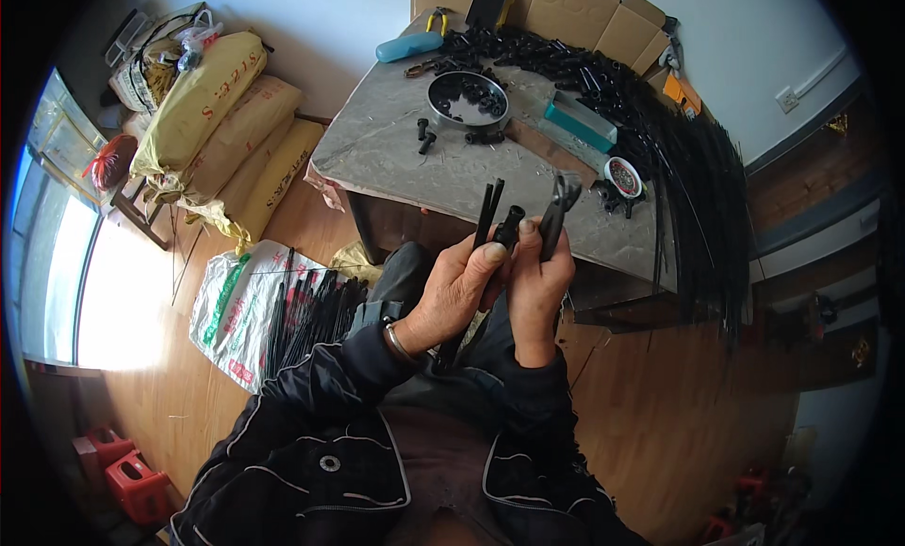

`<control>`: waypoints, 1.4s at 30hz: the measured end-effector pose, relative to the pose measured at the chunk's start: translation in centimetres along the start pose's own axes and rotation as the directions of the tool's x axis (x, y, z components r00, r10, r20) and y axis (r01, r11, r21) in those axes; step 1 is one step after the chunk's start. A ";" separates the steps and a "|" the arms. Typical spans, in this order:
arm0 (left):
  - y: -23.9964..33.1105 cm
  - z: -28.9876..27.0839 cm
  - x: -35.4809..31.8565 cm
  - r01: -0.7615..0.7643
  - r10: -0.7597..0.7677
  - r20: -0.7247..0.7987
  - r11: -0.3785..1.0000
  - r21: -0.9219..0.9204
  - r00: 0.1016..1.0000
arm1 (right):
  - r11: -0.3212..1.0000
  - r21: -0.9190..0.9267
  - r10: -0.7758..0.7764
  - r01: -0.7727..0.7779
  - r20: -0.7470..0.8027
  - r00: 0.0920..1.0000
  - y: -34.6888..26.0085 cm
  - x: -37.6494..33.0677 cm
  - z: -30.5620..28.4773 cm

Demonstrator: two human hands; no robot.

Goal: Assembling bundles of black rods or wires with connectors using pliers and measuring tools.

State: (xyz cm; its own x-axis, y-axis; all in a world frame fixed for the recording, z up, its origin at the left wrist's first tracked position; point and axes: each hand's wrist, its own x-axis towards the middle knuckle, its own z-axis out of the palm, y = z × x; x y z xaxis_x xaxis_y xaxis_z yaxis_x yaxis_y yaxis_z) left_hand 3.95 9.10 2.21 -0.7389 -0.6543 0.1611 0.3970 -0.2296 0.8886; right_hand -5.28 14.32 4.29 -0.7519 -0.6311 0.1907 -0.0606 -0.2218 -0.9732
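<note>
In front of my chest both hands come together just short of the table's front edge. My left hand [451, 287] is closed around thin black rods [488, 207] that stick up past the fingers. A short black tube-like fitting [510, 224] with a round open end shows between the two hands; the left thumb lies against it. The right thumb presses near the fitting too. My right hand [540, 292] grips a dark hand tool [558, 211] with a shiny head pointing up; its exact kind is unclear. The lower ends of the rods are largely hidden behind my hands.
On the grey table [377, 141] stand a round pan [468, 124] of black parts, a teal box [581, 122] and a small bowl [623, 177]. Black fittings and long rods [693, 207] pile along its back and right. Left are rods on a white sack [222, 310] and stacked sacks [226, 122].
</note>
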 end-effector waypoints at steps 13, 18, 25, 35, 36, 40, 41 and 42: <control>0.3 -2.0 0.8 0.057 -0.055 -0.022 0.994 0.096 0.998 | 0.991 0.004 0.127 -0.133 0.267 0.955 0.0 -0.7 -1.4; -0.2 -2.1 1.0 0.083 -0.081 -0.037 0.996 0.034 0.996 | 0.996 0.021 0.084 -0.092 0.245 0.966 0.6 -1.1 -0.7; -0.1 -2.0 1.3 0.050 -0.049 -0.031 0.999 0.020 0.998 | 0.991 -0.010 0.129 -0.131 0.246 0.961 0.6 -0.9 -0.8; -0.3 -2.1 1.5 0.037 -0.037 -0.015 0.999 -0.001 0.999 | 0.989 -0.021 0.147 -0.147 0.236 0.961 1.3 -0.8 -0.9; -0.3 -2.1 1.5 0.036 -0.036 -0.007 0.999 -0.007 0.999 | 0.989 -0.022 0.149 -0.148 0.236 0.960 1.3 -0.8 -0.9; -0.3 -2.2 1.5 0.048 -0.049 -0.018 0.998 -0.043 0.999 | 0.987 0.003 0.156 -0.161 0.238 0.959 1.4 -0.8 -0.7; -0.3 -2.2 1.5 0.048 -0.049 -0.019 0.998 -0.033 0.999 | 0.988 0.003 0.147 -0.152 0.230 0.962 1.6 -0.8 -0.7; -0.3 -2.2 1.5 0.048 -0.048 -0.020 0.999 -0.023 0.999 | 0.988 0.002 0.147 -0.152 0.230 0.962 1.6 -0.8 -0.7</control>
State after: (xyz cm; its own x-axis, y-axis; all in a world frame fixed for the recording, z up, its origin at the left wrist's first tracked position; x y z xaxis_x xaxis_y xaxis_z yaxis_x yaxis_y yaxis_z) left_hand 3.91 6.62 1.27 -0.7459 -0.6571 0.1094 0.3739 -0.2772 0.8851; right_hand -5.23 15.05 2.49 -0.5813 -0.8107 0.0695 0.0554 -0.1247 -0.9906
